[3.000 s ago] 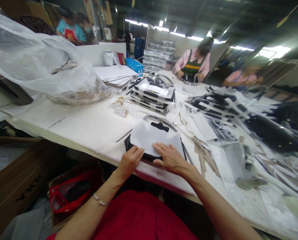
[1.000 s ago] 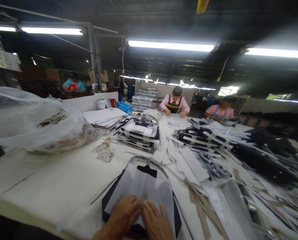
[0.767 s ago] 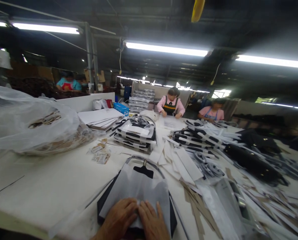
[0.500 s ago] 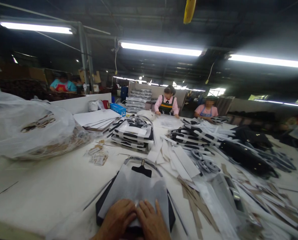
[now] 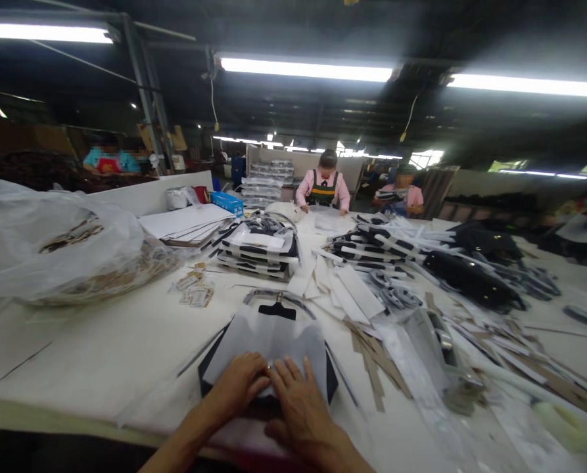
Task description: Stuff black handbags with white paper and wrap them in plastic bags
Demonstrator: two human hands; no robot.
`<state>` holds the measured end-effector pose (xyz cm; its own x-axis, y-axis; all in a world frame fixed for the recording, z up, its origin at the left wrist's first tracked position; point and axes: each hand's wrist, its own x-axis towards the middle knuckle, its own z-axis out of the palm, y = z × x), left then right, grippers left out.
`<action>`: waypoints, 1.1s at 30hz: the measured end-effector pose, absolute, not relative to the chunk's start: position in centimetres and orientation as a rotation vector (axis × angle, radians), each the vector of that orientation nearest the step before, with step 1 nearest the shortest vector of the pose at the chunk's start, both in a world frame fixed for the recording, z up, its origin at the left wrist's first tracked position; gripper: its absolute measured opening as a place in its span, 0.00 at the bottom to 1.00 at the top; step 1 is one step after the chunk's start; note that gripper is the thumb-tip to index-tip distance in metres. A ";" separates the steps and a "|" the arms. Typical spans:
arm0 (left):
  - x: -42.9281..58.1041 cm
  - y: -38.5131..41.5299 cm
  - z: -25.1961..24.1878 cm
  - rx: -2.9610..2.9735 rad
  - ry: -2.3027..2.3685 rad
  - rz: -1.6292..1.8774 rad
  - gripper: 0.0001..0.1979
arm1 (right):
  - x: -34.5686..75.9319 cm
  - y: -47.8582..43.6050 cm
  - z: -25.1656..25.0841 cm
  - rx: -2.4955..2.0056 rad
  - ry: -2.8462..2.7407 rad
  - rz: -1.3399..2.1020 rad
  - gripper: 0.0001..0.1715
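Note:
A black handbag lies flat on the table in front of me, its wrapped handle arched away at the far end. A translucent white sheet covers most of the bag; a black tab with a metal fitting shows above it. My left hand is closed, its curled fingers and thumb at the near edge of the sheet by a small shiny spot. Flat beside it, my right hand presses on the sheet with fingers spread. Thin strap-like strips lie along both sides of the bag.
Stacked wrapped bags stand beyond. To the left lie a large plastic sack, small tags and white boards. Paper strips, a tape dispenser and black bags crowd the right. Several people work farther off.
My view has tilted down, showing more of my forearms and the table's near edge. Both hands stay on the sheet over the bag. The person at far right has raised an item.

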<state>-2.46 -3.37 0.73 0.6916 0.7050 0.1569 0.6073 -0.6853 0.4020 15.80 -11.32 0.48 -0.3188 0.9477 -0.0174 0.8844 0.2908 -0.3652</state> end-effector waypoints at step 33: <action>2.4 -0.1 -2.9 2.623 0.912 0.767 0.12 | 23.7 -6.8 4.3 -1.770 -1.916 0.418 0.24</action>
